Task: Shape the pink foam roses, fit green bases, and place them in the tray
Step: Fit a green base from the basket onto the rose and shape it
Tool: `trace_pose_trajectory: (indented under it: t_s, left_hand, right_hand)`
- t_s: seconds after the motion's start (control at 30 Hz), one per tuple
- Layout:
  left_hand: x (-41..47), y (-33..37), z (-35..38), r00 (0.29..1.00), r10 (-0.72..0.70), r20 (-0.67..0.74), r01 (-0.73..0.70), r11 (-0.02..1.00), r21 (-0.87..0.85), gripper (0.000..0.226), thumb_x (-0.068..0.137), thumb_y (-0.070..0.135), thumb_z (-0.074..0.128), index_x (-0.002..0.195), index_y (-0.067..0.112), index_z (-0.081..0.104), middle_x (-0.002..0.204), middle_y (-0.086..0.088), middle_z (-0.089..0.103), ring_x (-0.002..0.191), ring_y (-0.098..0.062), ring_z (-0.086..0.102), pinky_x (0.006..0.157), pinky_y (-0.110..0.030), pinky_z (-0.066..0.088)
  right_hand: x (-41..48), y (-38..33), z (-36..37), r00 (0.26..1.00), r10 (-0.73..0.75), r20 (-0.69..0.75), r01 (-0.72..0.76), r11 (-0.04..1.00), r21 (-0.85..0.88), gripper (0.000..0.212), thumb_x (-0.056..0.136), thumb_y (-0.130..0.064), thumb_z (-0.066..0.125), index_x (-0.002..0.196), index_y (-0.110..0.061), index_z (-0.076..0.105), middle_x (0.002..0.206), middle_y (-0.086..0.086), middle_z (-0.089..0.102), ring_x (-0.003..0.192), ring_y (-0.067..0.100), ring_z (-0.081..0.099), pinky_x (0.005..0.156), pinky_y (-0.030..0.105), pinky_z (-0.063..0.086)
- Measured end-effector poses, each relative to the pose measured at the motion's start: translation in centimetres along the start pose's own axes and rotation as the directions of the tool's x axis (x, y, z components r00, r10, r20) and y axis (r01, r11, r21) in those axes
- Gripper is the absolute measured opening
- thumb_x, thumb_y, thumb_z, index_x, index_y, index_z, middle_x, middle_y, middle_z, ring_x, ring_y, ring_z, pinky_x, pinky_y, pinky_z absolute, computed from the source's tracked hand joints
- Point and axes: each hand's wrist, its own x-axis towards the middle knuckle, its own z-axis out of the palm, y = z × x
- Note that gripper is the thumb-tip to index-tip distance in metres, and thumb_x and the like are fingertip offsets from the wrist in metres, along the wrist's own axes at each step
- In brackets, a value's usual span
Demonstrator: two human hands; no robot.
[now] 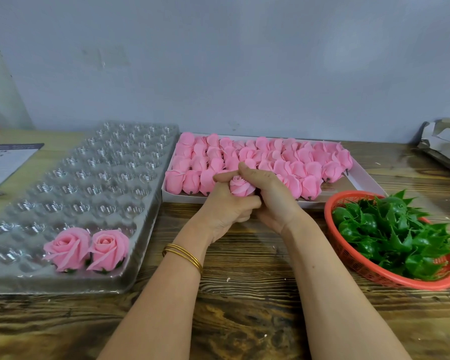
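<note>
From the head camera, your left hand (226, 203) and right hand (273, 198) are pressed together over the middle of the wooden table (244, 294), both curled round 1 pink rose (240, 187). Its spiral centre faces up between your fingers. Its underside is hidden, so I cannot tell whether it already carries a base. You hold it just in front of the white box (361, 181), where the unshaped buds (270, 154) lie packed in rows.

To your left, the clear tray (120, 162) holds 2 finished roses (68, 249) side by side in its near row, each opened wide with green showing underneath. The other cells in view hold nothing. To your right, the red basket (328, 216) is heaped with green bases (390, 229).

This looks like the shaping step, early in the job. Go gently: foam petals will probably crease or tear if pinched hard. Roll the outer petals outward with your thumb pads rather than your nails, working evenly round the bud, and leave the tight centre alone. Support the bottom with your lower fingers so it sits straight for the base. Aim for the spread of the 2 in the tray.
</note>
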Motion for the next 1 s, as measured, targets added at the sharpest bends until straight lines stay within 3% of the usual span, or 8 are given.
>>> trace_pose_trajectory:
  t_s: [0.27,0.4,0.5,0.8,1.0]
  left_hand:
    - [-0.1,0.3,0.1,0.999,0.016,-0.032,-0.016,1.0,-0.006,0.026,0.081,-0.018,0.055,0.081,0.008,0.053,0.051,0.001,0.038,0.041,-0.008,0.036,0.038,-0.019,0.027]
    - [-0.2,0.4,0.3,0.997,0.036,-0.067,-0.035,0.999,0.021,0.025,0.08,-0.018,0.055,0.092,0.004,0.058,0.053,-0.002,0.037,0.041,-0.01,0.036,0.04,-0.017,0.027]
    - [-0.3,0.6,0.5,0.997,0.044,-0.067,-0.04,0.998,0.052,0.022,0.069,-0.006,0.062,0.089,0.003,0.059,0.052,0.001,0.042,0.042,-0.009,0.041,0.04,-0.017,0.032]
    - [-0.5,0.5,0.4,0.996,0.076,-0.051,-0.065,0.98,0.186,0.014,0.061,0.005,0.063,0.073,0.012,0.06,0.049,0.007,0.05,0.045,-0.006,0.047,0.042,-0.018,0.035]
    - [-0.4,0.3,0.2,0.996,0.085,-0.042,-0.074,0.974,0.212,0.024,0.075,-0.009,0.065,0.072,0.014,0.061,0.047,0.012,0.051,0.042,-0.001,0.046,0.041,-0.015,0.034]
  right_hand:
    - [0.3,0.3,-0.1,1.0,-0.02,0.013,0.02,0.998,0.057,0.044,0.103,-0.028,0.041,0.087,-0.012,0.079,0.102,0.01,0.075,0.096,0.015,0.071,0.075,0.025,0.057]
    - [0.8,0.8,-0.3,0.995,-0.095,0.043,0.093,0.994,0.052,0.034,0.091,-0.028,0.047,0.087,-0.016,0.079,0.105,0.009,0.074,0.101,0.019,0.07,0.079,0.031,0.057]
    - [1.0,1.0,-0.5,0.99,-0.139,0.035,0.137,0.99,0.043,0.031,0.088,-0.025,0.049,0.085,-0.02,0.079,0.106,0.008,0.074,0.104,0.02,0.069,0.083,0.031,0.055]
    - [1.0,1.1,-0.5,0.982,-0.169,-0.082,0.167,0.986,-0.023,0.03,0.097,-0.004,0.043,0.092,-0.007,0.072,0.101,0.01,0.075,0.102,0.023,0.07,0.087,0.035,0.057]
    - [0.9,0.8,-0.3,0.972,-0.161,-0.169,0.163,0.987,-0.006,0.025,0.098,0.0,0.045,0.092,-0.004,0.069,0.093,0.01,0.075,0.09,0.019,0.071,0.082,0.031,0.059]
